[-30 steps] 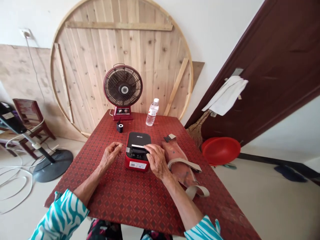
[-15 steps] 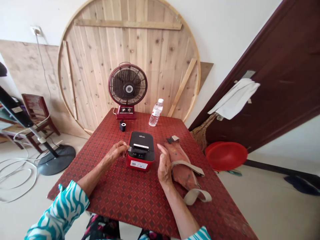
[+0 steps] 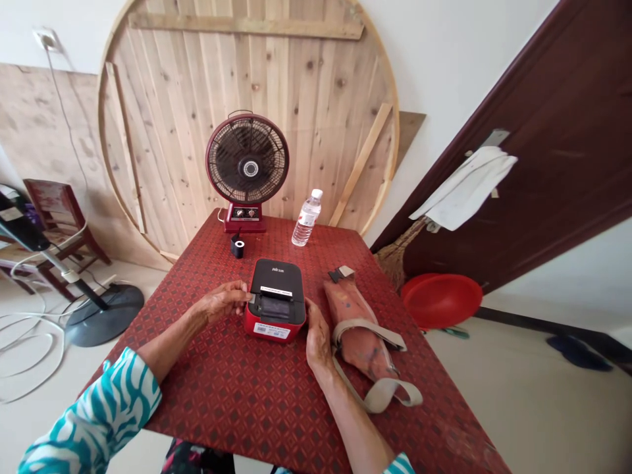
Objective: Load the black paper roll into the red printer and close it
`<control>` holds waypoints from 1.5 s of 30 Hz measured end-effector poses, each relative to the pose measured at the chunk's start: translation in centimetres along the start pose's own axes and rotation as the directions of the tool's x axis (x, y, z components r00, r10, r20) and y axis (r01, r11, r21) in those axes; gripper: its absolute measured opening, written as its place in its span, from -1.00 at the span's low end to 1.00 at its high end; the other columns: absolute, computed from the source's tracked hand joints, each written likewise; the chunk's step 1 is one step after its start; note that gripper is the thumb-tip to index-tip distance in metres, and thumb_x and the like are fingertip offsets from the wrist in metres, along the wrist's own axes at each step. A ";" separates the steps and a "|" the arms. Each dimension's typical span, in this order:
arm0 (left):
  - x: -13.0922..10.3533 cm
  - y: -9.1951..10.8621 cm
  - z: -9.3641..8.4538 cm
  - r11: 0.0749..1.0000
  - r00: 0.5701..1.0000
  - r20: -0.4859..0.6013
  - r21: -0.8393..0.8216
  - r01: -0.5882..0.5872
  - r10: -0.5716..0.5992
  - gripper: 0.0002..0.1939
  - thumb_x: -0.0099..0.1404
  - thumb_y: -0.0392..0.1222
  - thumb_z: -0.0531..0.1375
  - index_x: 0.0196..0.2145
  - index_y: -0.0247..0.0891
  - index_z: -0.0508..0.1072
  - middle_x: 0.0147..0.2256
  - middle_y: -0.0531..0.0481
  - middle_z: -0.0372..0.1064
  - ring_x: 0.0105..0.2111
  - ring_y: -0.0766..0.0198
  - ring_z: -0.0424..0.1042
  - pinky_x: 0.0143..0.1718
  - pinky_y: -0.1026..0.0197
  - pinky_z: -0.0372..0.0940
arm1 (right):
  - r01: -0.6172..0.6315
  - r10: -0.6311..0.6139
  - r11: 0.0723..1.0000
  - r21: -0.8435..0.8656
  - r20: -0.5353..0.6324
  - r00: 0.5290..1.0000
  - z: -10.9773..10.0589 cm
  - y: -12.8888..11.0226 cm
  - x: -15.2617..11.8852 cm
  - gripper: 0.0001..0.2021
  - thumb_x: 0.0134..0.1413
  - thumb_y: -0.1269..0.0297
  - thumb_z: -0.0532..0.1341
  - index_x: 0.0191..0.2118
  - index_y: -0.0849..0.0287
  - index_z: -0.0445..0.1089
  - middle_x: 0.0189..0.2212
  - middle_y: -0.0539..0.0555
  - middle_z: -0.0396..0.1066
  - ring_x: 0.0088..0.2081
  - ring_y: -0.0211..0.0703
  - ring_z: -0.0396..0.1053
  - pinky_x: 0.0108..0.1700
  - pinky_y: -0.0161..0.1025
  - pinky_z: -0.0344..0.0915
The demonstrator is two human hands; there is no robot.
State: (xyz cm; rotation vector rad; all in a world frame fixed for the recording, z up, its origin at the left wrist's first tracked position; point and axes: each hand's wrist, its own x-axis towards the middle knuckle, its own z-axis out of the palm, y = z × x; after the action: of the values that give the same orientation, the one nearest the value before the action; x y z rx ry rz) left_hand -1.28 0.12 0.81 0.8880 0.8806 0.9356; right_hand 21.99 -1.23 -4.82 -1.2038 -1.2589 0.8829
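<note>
A small red and black printer-like box (image 3: 277,276) stands on the red patterned table (image 3: 207,388), a white label on its front. At its left edge, the fingertips of my left hand (image 3: 224,299) are pinched together by a small grey piece at the box's side; whether they grip it is too small to tell. My right hand (image 3: 318,332) rests against the box's right side, its fingers extended and partly hidden behind the edge. Right of that hand lies a reddish-brown pouch (image 3: 353,316) with a beige strap. A small black roll (image 3: 237,247) sits behind the box.
A red fan (image 3: 247,164) and a water bottle (image 3: 306,220) stand at the table's back. Beyond is a round wooden panel (image 3: 316,85). A red basin (image 3: 442,299) is on the floor at right, a black stand base (image 3: 106,316) at left.
My right hand has moved left from beside the box to touch its side. A dark flap or window on the box's front part looks different. The whole view has shifted slightly.
</note>
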 end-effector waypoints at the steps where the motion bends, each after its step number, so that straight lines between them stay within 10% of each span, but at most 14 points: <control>1: 0.0 -0.1 0.0 1.000 1.000 -0.006 -0.016 0.009 -0.010 -0.63 -0.13 -0.14 0.38 -0.48 -0.25 0.25 -0.68 0.21 0.24 -0.71 0.49 0.18 -0.62 0.37 0.12 | 0.000 0.000 1.000 -0.009 -0.001 1.000 0.0 0.0 0.0 -0.53 0.22 -0.03 -0.07 -0.03 0.15 0.39 -0.04 0.14 0.47 0.02 -0.05 0.37 0.09 -0.04 0.25; 16: 0.4 -1.0 0.2 0.998 0.999 -0.054 -0.070 -0.006 0.002 -0.66 -0.13 -0.18 0.35 -0.48 -0.24 0.24 -0.69 0.23 0.20 -0.72 0.49 0.16 -0.64 0.39 0.10 | 0.023 -0.021 0.999 -0.047 0.028 0.999 -0.1 0.4 0.1 -0.54 0.25 -0.01 -0.09 -0.01 0.15 0.38 0.01 0.14 0.42 0.05 -0.07 0.34 0.12 -0.07 0.23; 21: -0.2 0.5 0.3 0.983 0.993 -0.057 0.160 -0.092 0.102 -0.70 -0.07 -0.08 0.33 -0.50 -0.27 0.32 -0.67 0.16 0.25 -0.71 0.46 0.17 -0.62 0.36 0.11 | 0.044 -0.043 0.998 -0.051 0.020 0.999 0.0 0.3 0.1 -0.53 0.26 -0.01 -0.09 0.00 0.15 0.38 0.00 0.15 0.43 0.04 -0.07 0.35 0.10 -0.07 0.25; 28: 1.7 4.3 2.4 0.606 0.887 0.058 0.710 -0.359 0.458 -0.82 0.09 -0.18 0.22 -0.33 -0.19 0.56 -0.36 0.00 0.52 -0.36 0.23 0.44 -0.30 0.27 0.27 | 0.129 -0.129 0.990 -0.052 0.012 0.992 0.2 0.2 0.2 -0.54 0.27 0.00 -0.09 -0.02 0.13 0.40 -0.04 0.14 0.46 0.00 -0.09 0.39 0.05 -0.09 0.31; 36: 6.8 5.6 5.2 0.153 0.955 0.202 0.959 -0.237 0.218 -0.83 -0.06 -0.37 0.25 -0.54 -0.12 0.57 -0.57 0.06 0.47 -0.53 0.26 0.39 -0.47 0.32 0.14 | 0.145 -0.145 0.989 -0.021 0.008 0.989 0.4 1.1 0.6 -0.56 0.24 0.00 -0.06 -0.05 0.14 0.42 -0.07 0.14 0.47 0.00 -0.09 0.39 0.09 -0.09 0.28; 45: 8.4 5.7 6.3 0.097 0.965 0.259 0.963 -0.253 -0.050 -0.88 -0.24 -0.36 0.27 -0.75 -0.16 0.45 -0.80 0.15 0.24 -0.77 0.38 0.12 -0.67 0.33 -0.07 | 0.148 -0.149 0.989 0.009 0.021 0.989 0.5 1.1 0.7 -0.62 0.23 0.08 -0.03 -0.06 0.14 0.41 -0.10 0.14 0.46 -0.01 -0.09 0.38 0.08 -0.09 0.28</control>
State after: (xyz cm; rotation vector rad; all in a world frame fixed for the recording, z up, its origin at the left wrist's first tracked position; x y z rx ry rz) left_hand 5.52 8.18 6.35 2.2737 1.2518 0.1278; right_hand 21.75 -0.26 -5.80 -1.0822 -1.3438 0.7922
